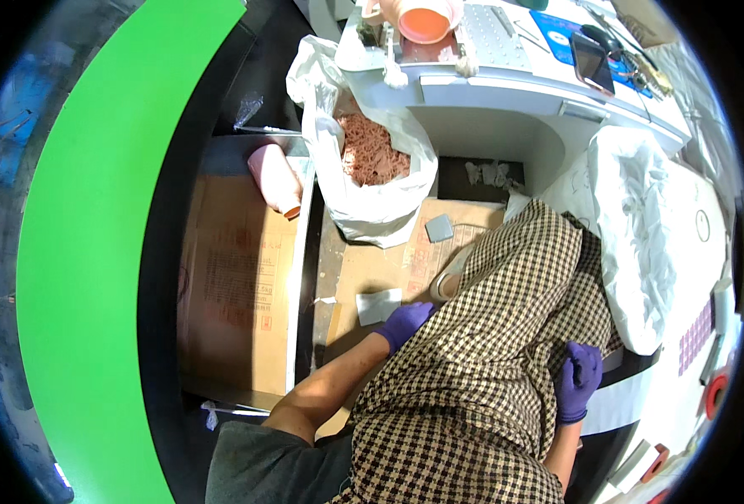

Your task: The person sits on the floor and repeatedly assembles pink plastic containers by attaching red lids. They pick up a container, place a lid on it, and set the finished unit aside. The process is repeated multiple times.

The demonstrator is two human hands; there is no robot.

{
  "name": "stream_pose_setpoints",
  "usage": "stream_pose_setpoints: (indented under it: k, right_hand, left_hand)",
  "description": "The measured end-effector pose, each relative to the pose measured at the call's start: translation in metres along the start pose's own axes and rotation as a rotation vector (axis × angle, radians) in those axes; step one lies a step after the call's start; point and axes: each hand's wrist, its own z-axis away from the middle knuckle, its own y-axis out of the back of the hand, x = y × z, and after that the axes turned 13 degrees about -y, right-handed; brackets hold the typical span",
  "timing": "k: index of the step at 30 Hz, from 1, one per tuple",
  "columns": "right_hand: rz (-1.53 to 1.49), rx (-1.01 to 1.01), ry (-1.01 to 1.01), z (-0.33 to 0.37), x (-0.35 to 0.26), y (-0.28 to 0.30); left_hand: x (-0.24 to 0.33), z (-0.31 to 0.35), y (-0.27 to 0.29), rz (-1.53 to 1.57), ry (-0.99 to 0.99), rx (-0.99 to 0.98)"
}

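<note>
My left hand (407, 324), in a purple glove, is beside my left thigh; the checked cloth (473, 336) over my lap hides its fingertips. On the other side of my lap is my right hand (579, 380), also gloved in purple. Its fingers are curled in, and whatever they may hold is hidden. A pink bottle-shaped vessel (274, 176) lies tilted at the far end of the cardboard-lined tray (237, 336) to my left. Another pink vessel (439, 18) with an orange opening rests on the white worktable (489, 84) ahead.
A white bag (372, 214) of reddish-brown shavings (372, 149) stands before the worktable. Another white bag (632, 244) hangs open at right. On the cardboard floor (389, 260) lie a grey square (439, 228) and a white paper (378, 307). A green strip (94, 210) curves along the left.
</note>
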Motion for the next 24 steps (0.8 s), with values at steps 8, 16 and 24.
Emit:
stream_pose_setpoints:
  k: [8, 16, 24]
  right_hand:
    - [0.028, -0.018, -0.012, -0.003, 0.000, 0.003]
    - [0.105, -0.035, -0.033, -0.005, 0.001, 0.004]
    - [0.101, -0.042, -0.073, -0.007, 0.000, 0.006]
  left_hand:
    - [0.006, -0.026, 0.038, 0.006, -0.071, -0.053]
    - [0.013, -0.074, 0.112, 0.064, 0.067, 0.016]
    - [-0.013, -0.096, 0.085, -0.051, -0.124, 0.062]
